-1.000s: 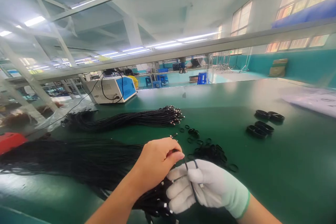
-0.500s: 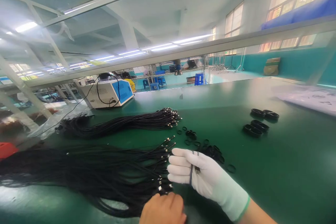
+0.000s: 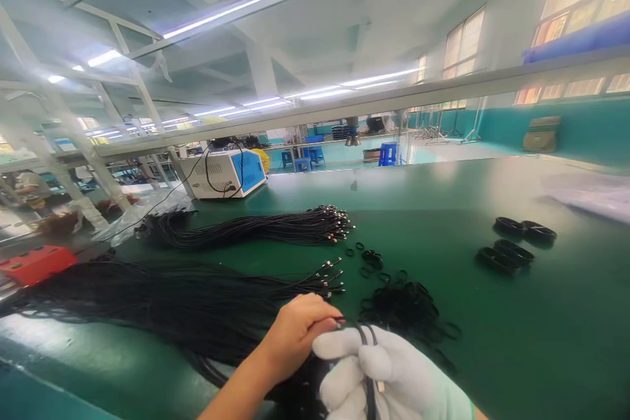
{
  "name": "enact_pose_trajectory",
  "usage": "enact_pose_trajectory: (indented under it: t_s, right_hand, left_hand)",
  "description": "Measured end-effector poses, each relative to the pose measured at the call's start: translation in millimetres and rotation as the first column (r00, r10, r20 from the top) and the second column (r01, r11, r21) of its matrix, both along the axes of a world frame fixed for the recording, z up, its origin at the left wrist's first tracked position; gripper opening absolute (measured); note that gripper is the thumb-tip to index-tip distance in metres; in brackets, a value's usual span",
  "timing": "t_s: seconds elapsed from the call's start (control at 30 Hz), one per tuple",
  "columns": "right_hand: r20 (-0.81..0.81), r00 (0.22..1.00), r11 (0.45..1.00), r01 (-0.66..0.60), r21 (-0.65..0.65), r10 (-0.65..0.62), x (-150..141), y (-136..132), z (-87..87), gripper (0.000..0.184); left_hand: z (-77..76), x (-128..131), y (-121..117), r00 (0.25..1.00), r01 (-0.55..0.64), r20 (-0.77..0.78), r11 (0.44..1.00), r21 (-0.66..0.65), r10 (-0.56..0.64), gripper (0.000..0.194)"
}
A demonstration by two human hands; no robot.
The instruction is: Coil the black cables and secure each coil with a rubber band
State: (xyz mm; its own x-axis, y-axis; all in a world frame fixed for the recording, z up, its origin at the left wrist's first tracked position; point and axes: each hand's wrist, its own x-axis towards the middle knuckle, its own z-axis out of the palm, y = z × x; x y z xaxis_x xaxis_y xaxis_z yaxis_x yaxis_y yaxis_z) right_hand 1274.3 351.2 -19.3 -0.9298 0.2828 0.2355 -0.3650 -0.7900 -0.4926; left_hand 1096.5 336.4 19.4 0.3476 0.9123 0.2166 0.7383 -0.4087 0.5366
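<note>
My left hand (image 3: 298, 335), bare, is closed in a pinch on the end of a thin black cable at the bottom middle. My right hand (image 3: 378, 374), in a white glove, is curled round a bunch of black cables, with a small black rubber band (image 3: 368, 335) looped over its fingers. The two hands touch. A large loose heap of black cables (image 3: 162, 305) with metal tips lies on the green table (image 3: 516, 341) to the left of my hands. Just beyond my right hand lies a pile of small black rubber bands (image 3: 403, 305).
A tied bundle of black cables (image 3: 251, 228) lies further back. Black tape rolls (image 3: 516, 243) sit at the right. A white and blue machine (image 3: 224, 174) stands at the table's far left, a red box (image 3: 34, 262) at the left edge, and clear plastic sheets (image 3: 590, 193) at far right.
My left hand dropped toward the bottom edge into the cable heap, then came back up to meet the gloved right hand, pinching a cable end. The camera tilted slightly.
</note>
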Motion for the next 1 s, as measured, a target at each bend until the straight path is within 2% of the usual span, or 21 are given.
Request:
enact_pose_trajectory:
  t_s: [0.1, 0.17, 0.23, 0.33, 0.37, 0.43, 0.5, 0.53, 0.6, 0.67, 0.73, 0.77, 0.8, 0.87, 0.93, 1.0]
  right_hand:
    - [-0.062, 0.992, 0.99, 0.106, -0.088, -0.111, 5.4, 5.2, 16.4, 0.04]
    - [-0.094, 0.979, 0.978, 0.172, -0.118, -0.183, 7.9, 10.6, 24.1, 0.03]
    - [-0.101, 0.964, 0.966, 0.233, -0.112, -0.244, 9.2, 15.6, 26.9, 0.024]
    - [-0.022, 0.95, 0.949, 0.31, -0.065, -0.312, 9.6, 17.4, 21.3, 0.016]
    - [0.039, 0.94, 0.94, 0.339, -0.032, -0.338, 9.6, 16.0, 17.5, 0.015]
    - [0.165, 0.916, 0.931, 0.364, 0.044, -0.366, 9.5, 10.9, 9.1, 0.023]
    - [0.219, 0.935, 0.959, 0.261, 0.113, -0.281, 9.0, 4.6, 1.7, 0.03]
    - [0.215, 0.958, 0.979, 0.163, 0.125, -0.187, 8.2, 1.5, -1.2, 0.031]
    - [0.178, 0.984, 0.994, -0.044, 0.103, 0.025, 5.5, -3.6, -5.4, 0.031]
    - [0.13, 0.982, 0.99, -0.143, 0.012, 0.14, 1.7, -7.4, -7.7, 0.032]
    - [0.092, 0.984, 0.988, -0.146, -0.053, 0.15, -1.5, -9.6, -7.4, 0.033]
    - [0.077, 0.989, 0.991, -0.12, -0.063, 0.125, -2.3, -10.1, -5.8, 0.035]
    - [0.062, 0.995, 0.995, -0.078, -0.062, 0.082, -2.5, -9.9, -3.1, 0.037]
    - [0.034, 0.999, 0.998, 0.042, -0.051, -0.04, -0.9, -7.5, 4.9, 0.043]
    - [-0.006, 0.988, 0.986, 0.156, -0.06, -0.156, 2.4, -2.0, 14.1, 0.04]
    - [-0.035, 0.969, 0.969, 0.24, -0.065, -0.243, 6.4, 5.7, 21.0, 0.032]
  left_hand:
    - [-19.6, -12.5, -10.4, 0.957, -0.155, -0.228, 0.98, 0.122, 0.18, 0.031]
    - [-31.3, -12.9, -22.4, 0.903, -0.206, -0.332, 0.954, 0.22, 0.271, 0.028]
    - [-43.6, -4.1, -36.3, 0.863, -0.195, -0.392, 0.926, 0.322, 0.319, 0.022]
    - [-53.6, 18.5, -52.6, 0.852, -0.071, -0.439, 0.894, 0.443, 0.285, 0.018]
    - [-51.3, 25.2, -55.2, 0.862, -0.034, -0.429, 0.877, 0.479, 0.268, 0.019]
    - [-35.8, 33.2, -55.2, 0.888, 0.003, -0.395, 0.856, 0.517, 0.235, 0.019]
    - [-9.7, 32.7, -49.0, 0.915, 0.007, -0.359, 0.883, 0.47, 0.184, 0.016]
    - [4.0, 30.2, -44.3, 0.931, 0.008, -0.338, 0.916, 0.401, 0.139, 0.013]
    - [24.6, 23.5, -33.2, 0.972, 0.01, -0.233, 0.985, 0.174, 0.032, 0.011]
    - [29.3, 17.4, -22.1, 0.999, 0.036, -0.031, 0.996, -0.084, -0.039, 0.013]
    - [18.5, 12.6, -13.0, 0.986, 0.072, 0.165, 0.971, -0.226, -0.035, 0.013]
    - [9.5, 10.0, -9.7, 0.978, 0.069, 0.207, 0.97, -0.233, -0.02, 0.013]
    - [-0.2, 7.0, -7.4, 0.984, 0.033, 0.18, 0.98, -0.194, 0.002, 0.016]
    - [-17.5, -0.5, -6.2, 0.997, -0.079, -0.001, 0.996, -0.037, 0.079, 0.025]
    - [-29.3, -7.4, -10.0, 0.967, -0.164, -0.179, 0.98, 0.11, 0.181, 0.027]
    - [-36.4, -8.0, -18.6, 0.923, -0.212, -0.279, 0.956, 0.203, 0.264, 0.025]
